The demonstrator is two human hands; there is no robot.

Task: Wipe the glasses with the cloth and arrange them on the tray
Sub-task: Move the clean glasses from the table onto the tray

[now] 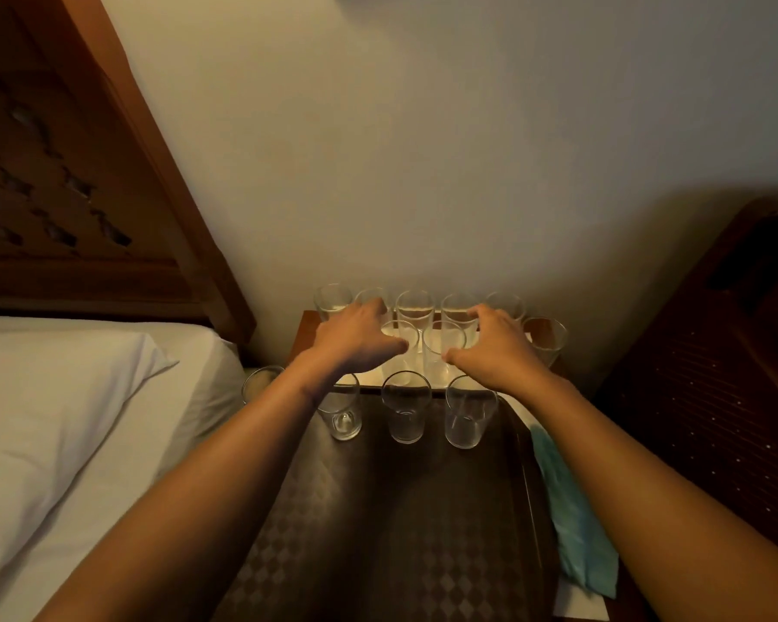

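- Your left hand (pixel 355 336) hovers over the glasses (pixel 414 309) grouped at the back of the bedside table (pixel 304 327), fingers spread and loosely curved, gripping nothing.
- Your right hand (pixel 490 347) is spread the same way just beside it; you cannot tell whether its thumb touches a glass.
- Three more glasses stand upright along the far edge of the dark tray (pixel 378 531).
- The teal cloth (pixel 571 509) lies just right of the tray.

Glasses (pixel 406 413) on tray (pixel 527 482); cloth (pixel 576 523) right
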